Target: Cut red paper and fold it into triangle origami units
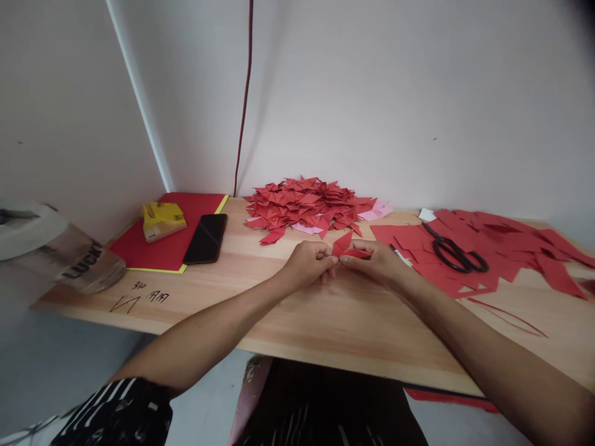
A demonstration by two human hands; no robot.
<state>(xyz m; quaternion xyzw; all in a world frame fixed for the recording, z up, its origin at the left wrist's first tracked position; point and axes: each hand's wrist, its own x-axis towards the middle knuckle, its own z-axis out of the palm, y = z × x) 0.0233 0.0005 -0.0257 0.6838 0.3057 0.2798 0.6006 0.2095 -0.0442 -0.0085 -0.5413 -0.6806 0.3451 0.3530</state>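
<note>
Both hands meet over the middle of the wooden table [325, 322]. My left hand [307, 263] and my right hand [372, 263] pinch the same small piece of red paper [346, 246], folded into a pointed shape that sticks up between the fingertips. Behind them lies a heap of folded red paper triangles [309, 207], with a few pink ones at its edge. To the right, flat red paper sheets and offcuts [493, 248] are spread out, with black scissors [455, 251] lying on them.
At the left of the table lie a black phone [206, 238], a yellow packet [162, 220] and a red sheet over a yellow one [153, 248]. A crumpled printed bag [79, 263] hangs off the left end. A red cable [245, 99] runs down the wall.
</note>
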